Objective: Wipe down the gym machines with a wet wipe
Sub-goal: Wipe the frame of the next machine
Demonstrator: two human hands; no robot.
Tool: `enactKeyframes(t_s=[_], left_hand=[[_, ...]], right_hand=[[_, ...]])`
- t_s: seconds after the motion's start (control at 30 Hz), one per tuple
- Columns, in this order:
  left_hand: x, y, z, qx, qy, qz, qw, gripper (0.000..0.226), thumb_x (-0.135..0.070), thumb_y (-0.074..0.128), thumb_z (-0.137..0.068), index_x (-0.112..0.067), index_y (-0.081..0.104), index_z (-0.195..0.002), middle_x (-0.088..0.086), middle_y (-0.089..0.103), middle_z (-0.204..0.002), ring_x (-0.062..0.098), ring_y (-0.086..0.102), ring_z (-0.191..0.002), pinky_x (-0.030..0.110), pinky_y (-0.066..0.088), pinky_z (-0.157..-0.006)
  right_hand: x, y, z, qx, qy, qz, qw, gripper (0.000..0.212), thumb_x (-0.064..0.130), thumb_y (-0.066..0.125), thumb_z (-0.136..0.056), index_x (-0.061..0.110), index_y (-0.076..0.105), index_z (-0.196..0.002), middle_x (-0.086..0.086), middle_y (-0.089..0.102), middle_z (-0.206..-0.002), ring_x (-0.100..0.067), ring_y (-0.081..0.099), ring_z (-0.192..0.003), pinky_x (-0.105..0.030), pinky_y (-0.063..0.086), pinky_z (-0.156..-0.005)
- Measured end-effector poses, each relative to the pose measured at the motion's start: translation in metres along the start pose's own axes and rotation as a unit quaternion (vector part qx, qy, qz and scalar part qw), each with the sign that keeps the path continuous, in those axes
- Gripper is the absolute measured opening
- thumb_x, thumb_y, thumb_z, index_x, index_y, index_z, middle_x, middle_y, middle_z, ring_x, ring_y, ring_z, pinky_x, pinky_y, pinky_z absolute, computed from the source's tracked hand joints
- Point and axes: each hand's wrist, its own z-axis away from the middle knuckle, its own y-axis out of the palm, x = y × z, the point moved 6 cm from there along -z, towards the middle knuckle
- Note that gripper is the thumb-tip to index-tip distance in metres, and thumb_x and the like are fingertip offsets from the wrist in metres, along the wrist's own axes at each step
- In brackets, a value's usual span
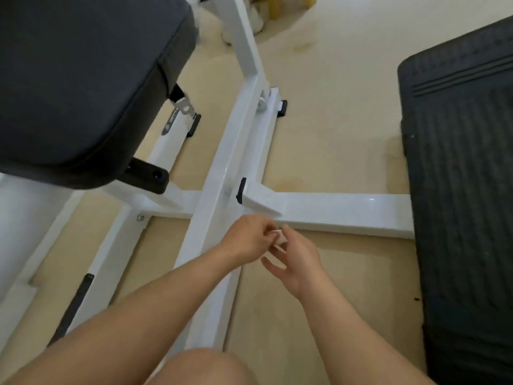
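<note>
crouching over the white machine frame (pixel 222 168), a person's left hand (pixel 247 237) and right hand (pixel 298 259) pinch a small folded wet wipe (pixel 279 237) just beside the frame's cross joint; it looks light, limp and slick, best held by its folded edge.
</note>
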Motion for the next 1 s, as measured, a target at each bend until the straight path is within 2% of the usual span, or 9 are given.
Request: enactKeyframes(t_s=[0.07, 0.17, 0.33, 0.47, 0.57, 0.67, 0.73, 0.87, 1.0], left_hand=[[-0.022, -0.02, 0.001, -0.01, 0.017, 0.018, 1.0, 0.02, -0.025, 0.054, -0.093, -0.021, 0.073, -0.089, -0.005, 0.073, -0.084, 0.009, 0.066, -0.081, 0.035, 0.053, -0.078], [-0.033, -0.035, 0.0, -0.042, 0.024, 0.043, 0.998, 0.025, -0.033, 0.054, -0.094, -0.021, 0.074, -0.085, -0.003, 0.072, -0.081, 0.011, 0.065, -0.077, 0.038, 0.053, -0.077], [-0.027, -0.018, -0.029, -0.074, 0.002, 0.157, 0.985, 0.026, -0.033, 0.057, -0.094, -0.024, 0.075, -0.078, -0.008, 0.071, -0.075, 0.008, 0.064, -0.074, 0.028, 0.049, -0.069], [-0.027, -0.004, -0.056, -0.075, 0.007, 0.16, 0.984, 0.025, -0.032, 0.055, -0.096, -0.019, 0.075, -0.09, -0.007, 0.072, -0.086, 0.014, 0.063, -0.083, 0.03, 0.047, -0.073], [-0.02, -0.001, -0.069, -0.094, -0.014, 0.138, 0.986, 0.023, -0.034, 0.052, -0.096, -0.022, 0.072, -0.097, -0.009, 0.066, -0.088, 0.011, 0.057, -0.084, 0.025, 0.039, -0.07], [-0.024, 0.007, -0.077, -0.014, 0.015, 0.183, 0.983, 0.026, -0.034, 0.051, -0.097, -0.019, 0.069, -0.087, -0.004, 0.066, -0.08, 0.01, 0.057, -0.078, 0.025, 0.039, -0.066], [-0.028, 0.013, -0.075, 0.024, 0.027, 0.235, 0.971, 0.031, -0.032, 0.051, -0.098, -0.017, 0.068, -0.077, -0.004, 0.066, -0.072, 0.007, 0.055, -0.068, 0.02, 0.039, -0.061], [-0.02, -0.001, -0.076, -0.089, -0.004, 0.232, 0.969, 0.03, -0.034, 0.051, -0.097, -0.017, 0.067, -0.078, -0.005, 0.067, -0.072, 0.015, 0.061, -0.074, 0.031, 0.048, -0.068], [-0.016, -0.013, -0.077, -0.219, 0.03, 0.062, 0.973, 0.022, -0.034, 0.05, -0.097, -0.021, 0.066, -0.091, -0.006, 0.066, -0.073, 0.017, 0.06, -0.069, 0.03, 0.048, -0.061]], right_hand=[[0.027, 0.002, -0.002, -0.052, -0.072, 0.002, 0.996, 0.013, 0.016, 0.056, -0.088, 0.018, 0.069, -0.086, -0.006, 0.07, -0.089, -0.024, 0.066, -0.084, -0.037, 0.056, -0.073], [0.061, -0.006, -0.004, -0.131, -0.167, 0.084, 0.974, 0.016, 0.018, 0.057, -0.08, 0.027, 0.068, -0.075, -0.006, 0.074, -0.094, -0.024, 0.068, -0.083, -0.046, 0.057, -0.085], [0.095, -0.03, -0.008, -0.055, -0.223, 0.148, 0.962, 0.006, 0.016, 0.067, -0.088, 0.016, 0.073, -0.086, -0.001, 0.072, -0.079, -0.014, 0.065, -0.069, -0.026, 0.054, -0.065], [0.091, -0.058, -0.006, -0.022, -0.213, 0.279, 0.936, 0.02, 0.012, 0.069, -0.086, 0.016, 0.066, -0.067, 0.01, 0.048, -0.052, -0.011, 0.041, -0.054, -0.024, 0.036, -0.055], [0.085, -0.068, -0.01, -0.073, -0.178, 0.277, 0.941, 0.005, 0.014, 0.068, -0.087, 0.01, 0.07, -0.085, 0.001, 0.058, -0.07, -0.015, 0.049, -0.065, -0.031, 0.046, -0.063], [0.081, -0.057, -0.024, -0.008, -0.131, 0.193, 0.972, 0.041, 0.026, 0.069, -0.088, 0.027, 0.054, -0.126, 0.0, 0.063, -0.114, -0.013, 0.064, -0.1, -0.037, 0.058, -0.082], [0.077, -0.044, -0.031, 0.063, -0.107, 0.119, 0.985, 0.051, 0.018, 0.069, -0.089, 0.031, 0.047, -0.133, -0.006, 0.067, -0.119, -0.019, 0.068, -0.102, -0.04, 0.058, -0.084], [0.077, -0.044, -0.042, 0.024, -0.118, 0.05, 0.991, 0.026, 0.008, 0.067, -0.088, 0.009, 0.064, -0.113, -0.009, 0.073, -0.093, -0.017, 0.065, -0.071, -0.027, 0.05, -0.063], [0.078, -0.06, -0.047, -0.091, -0.17, 0.163, 0.968, 0.021, 0.018, 0.076, -0.081, 0.004, 0.061, -0.081, -0.003, 0.052, -0.066, -0.011, 0.045, -0.052, -0.018, 0.034, -0.048]])
